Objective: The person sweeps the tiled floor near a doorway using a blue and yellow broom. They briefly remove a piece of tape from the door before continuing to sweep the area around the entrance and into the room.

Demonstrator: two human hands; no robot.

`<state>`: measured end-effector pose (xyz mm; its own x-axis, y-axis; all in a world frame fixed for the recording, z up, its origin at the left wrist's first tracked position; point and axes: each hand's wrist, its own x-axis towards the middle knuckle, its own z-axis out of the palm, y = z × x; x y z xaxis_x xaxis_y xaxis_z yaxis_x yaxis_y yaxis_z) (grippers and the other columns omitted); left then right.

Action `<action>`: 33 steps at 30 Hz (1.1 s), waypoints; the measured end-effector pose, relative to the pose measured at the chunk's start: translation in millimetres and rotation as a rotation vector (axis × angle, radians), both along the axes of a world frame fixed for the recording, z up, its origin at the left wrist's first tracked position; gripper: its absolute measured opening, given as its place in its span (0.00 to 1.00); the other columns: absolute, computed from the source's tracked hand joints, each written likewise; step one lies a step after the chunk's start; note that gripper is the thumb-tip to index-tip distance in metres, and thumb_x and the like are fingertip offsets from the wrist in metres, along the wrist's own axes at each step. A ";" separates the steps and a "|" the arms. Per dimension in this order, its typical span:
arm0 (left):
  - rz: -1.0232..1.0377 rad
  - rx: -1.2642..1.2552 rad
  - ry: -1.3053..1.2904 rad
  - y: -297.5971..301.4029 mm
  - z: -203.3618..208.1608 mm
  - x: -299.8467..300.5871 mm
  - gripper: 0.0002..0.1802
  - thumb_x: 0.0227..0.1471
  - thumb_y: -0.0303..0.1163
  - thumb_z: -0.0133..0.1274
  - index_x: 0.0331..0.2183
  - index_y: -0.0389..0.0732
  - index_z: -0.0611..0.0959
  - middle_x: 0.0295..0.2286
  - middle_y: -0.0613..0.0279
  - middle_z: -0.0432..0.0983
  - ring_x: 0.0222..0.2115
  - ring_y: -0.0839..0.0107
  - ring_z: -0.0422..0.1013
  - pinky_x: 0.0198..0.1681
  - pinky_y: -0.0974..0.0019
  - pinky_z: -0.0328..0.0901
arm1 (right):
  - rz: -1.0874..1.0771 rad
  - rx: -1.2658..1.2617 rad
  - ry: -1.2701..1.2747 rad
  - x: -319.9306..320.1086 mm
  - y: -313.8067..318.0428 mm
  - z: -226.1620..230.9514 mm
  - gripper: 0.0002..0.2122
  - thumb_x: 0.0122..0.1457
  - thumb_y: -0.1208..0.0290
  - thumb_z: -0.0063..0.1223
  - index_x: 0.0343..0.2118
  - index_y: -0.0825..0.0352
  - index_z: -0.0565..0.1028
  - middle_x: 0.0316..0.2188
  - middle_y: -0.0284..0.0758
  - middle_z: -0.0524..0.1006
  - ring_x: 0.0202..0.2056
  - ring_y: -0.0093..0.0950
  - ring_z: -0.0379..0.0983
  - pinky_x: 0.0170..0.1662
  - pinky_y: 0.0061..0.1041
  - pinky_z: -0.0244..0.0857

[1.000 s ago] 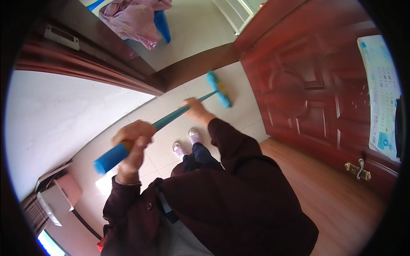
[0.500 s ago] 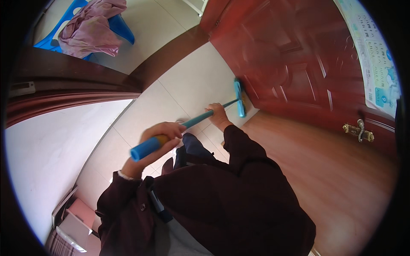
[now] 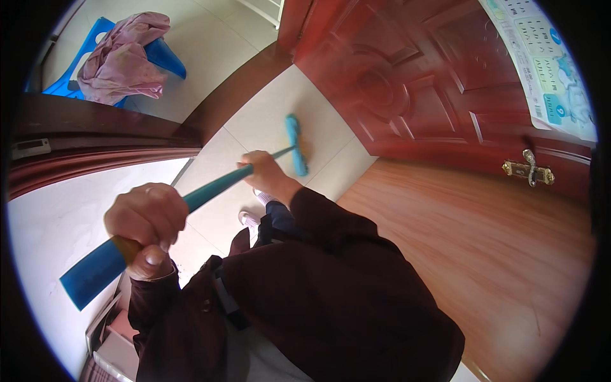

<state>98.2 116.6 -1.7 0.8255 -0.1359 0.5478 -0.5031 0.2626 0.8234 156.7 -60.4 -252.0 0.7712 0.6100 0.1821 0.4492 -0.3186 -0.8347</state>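
A broom with a teal stick (image 3: 217, 190) slants across the view from lower left to upper right. Its narrow teal head (image 3: 296, 145) is on the pale tiles, slightly blurred, with a yellowish-brown edge showing. My left hand (image 3: 147, 219) is closed around the upper end of the stick, just above the thick blue end grip (image 3: 95, 272). Farther down the stick my right hand (image 3: 270, 173) is wrapped round it, nearer the head.
A dark red panelled door (image 3: 407, 83) with a brass handle (image 3: 528, 170) stands at the right, over wood-look flooring (image 3: 458, 235). A raised dark sill (image 3: 238, 92) crosses the doorway. Beyond it, pink cloth (image 3: 124, 60) lies on a blue stool (image 3: 167, 58). A white wall (image 3: 57, 216) bounds the left.
The broom head has moved left, away from the door's foot. Both hands have shifted left with the stick, and the blue end has come closer and lower.
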 end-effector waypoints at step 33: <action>0.026 0.072 0.460 -36.6 -107.0 -21.4 0.06 0.49 0.21 0.51 0.28 0.43 0.73 0.23 0.59 0.72 0.28 0.66 0.71 0.46 0.57 0.66 | -0.347 -0.228 -0.011 -24.5 -95.9 -97.9 0.08 0.43 0.72 0.52 0.13 0.63 0.67 0.16 0.40 0.70 0.25 0.43 0.69 0.31 0.40 0.62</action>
